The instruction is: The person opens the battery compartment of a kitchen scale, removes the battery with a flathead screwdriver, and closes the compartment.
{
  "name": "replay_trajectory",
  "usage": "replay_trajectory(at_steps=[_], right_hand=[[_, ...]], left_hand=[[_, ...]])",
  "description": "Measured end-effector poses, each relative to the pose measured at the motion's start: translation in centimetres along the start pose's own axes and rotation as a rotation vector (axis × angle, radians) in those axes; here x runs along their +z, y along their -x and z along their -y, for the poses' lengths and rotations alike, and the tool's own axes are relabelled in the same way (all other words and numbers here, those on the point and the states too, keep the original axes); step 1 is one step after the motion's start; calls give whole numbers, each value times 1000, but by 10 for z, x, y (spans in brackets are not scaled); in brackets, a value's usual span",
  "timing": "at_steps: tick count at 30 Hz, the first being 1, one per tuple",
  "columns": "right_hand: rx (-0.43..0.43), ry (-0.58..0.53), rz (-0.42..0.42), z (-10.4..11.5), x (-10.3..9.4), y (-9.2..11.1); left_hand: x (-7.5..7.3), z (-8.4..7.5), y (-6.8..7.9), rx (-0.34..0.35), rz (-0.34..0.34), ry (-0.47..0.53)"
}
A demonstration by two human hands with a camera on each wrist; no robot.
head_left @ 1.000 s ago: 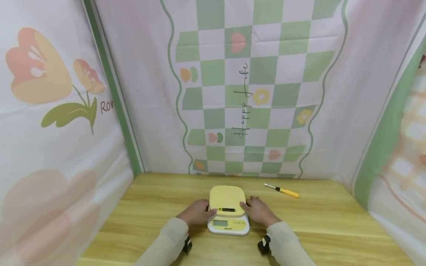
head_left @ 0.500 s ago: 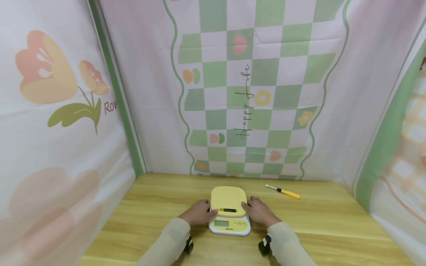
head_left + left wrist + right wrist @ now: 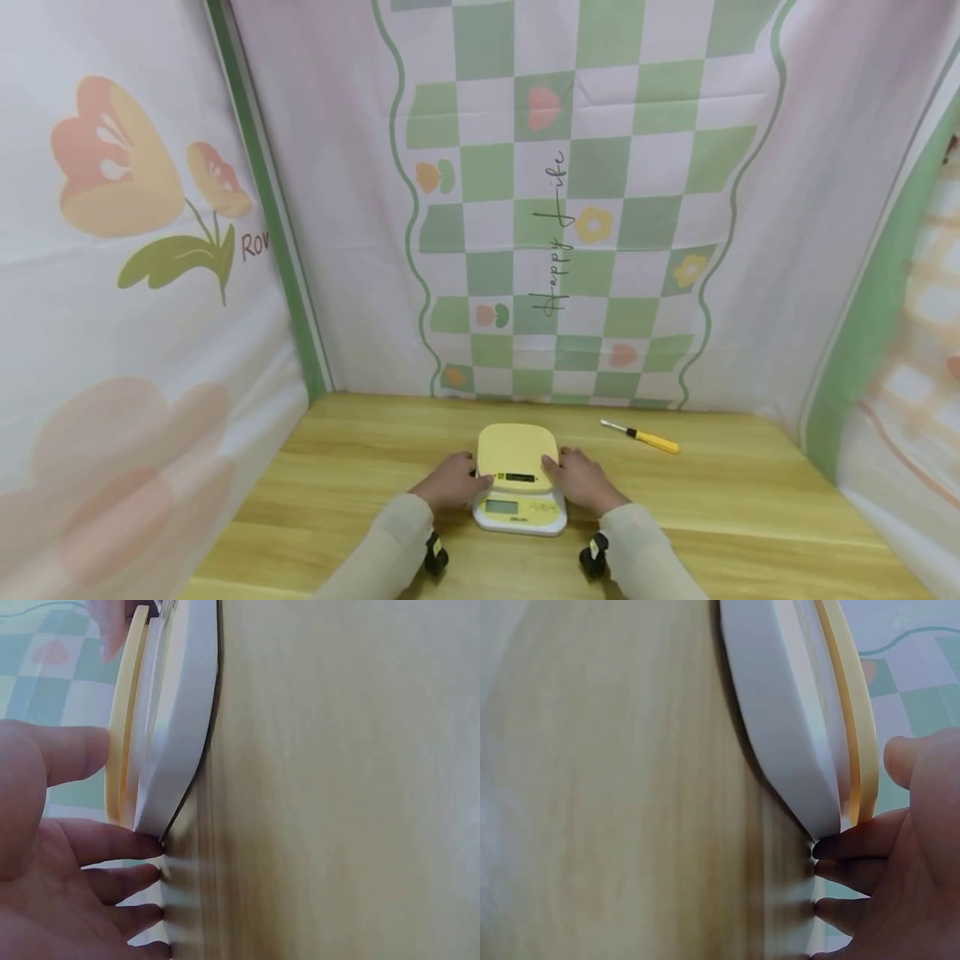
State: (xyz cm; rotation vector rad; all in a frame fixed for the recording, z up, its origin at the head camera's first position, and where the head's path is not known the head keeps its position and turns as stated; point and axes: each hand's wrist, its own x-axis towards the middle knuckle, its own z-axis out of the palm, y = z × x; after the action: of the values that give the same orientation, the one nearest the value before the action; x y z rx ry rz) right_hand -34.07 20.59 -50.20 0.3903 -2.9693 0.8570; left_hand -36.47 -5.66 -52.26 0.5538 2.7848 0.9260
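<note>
A kitchen scale (image 3: pixel 517 450) with a yellow weighing plate and a white base lies flat on the wooden table, its display (image 3: pixel 502 507) facing the person. My left hand (image 3: pixel 452 482) holds its left side, thumb on the plate's edge and fingertips low by the base, touching the table. On the opposite side my right hand (image 3: pixel 583 481) holds it the same way, its thumb reaching over the plate. In the right wrist view the right thumb (image 3: pixel 901 759) stands slightly off the yellow rim, while the index finger (image 3: pixel 855 838) meets the base's corner.
A screwdriver (image 3: pixel 654 441) with a yellow handle lies behind and to the right of the scale on the table (image 3: pixel 360 442). Printed cloth (image 3: pixel 555 208) hangs along the back and both sides of the table. Each wrist carries a small black camera.
The head view drifts slightly, so everything shifts a little in it. Both hands stay at the scale's sides, and the scale and screwdriver keep their places on the table.
</note>
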Motion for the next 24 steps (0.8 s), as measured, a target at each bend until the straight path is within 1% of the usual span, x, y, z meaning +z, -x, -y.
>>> replay_trajectory(at_steps=[6, 12, 17, 24], right_hand=[[-17, -1, -32, -3, 2, -2], [5, -54, -45, -4, 4, -1], [34, -94, -51, -3, 4, 1], [69, -147, -58, -4, 3, 4]], left_hand=[[-3, -8, 4, -33, -20, 105], [1, -5, 5, -58, -36, 207], [5, -4, 5, -70, -67, 260], [8, -10, 9, -80, -128, 310]])
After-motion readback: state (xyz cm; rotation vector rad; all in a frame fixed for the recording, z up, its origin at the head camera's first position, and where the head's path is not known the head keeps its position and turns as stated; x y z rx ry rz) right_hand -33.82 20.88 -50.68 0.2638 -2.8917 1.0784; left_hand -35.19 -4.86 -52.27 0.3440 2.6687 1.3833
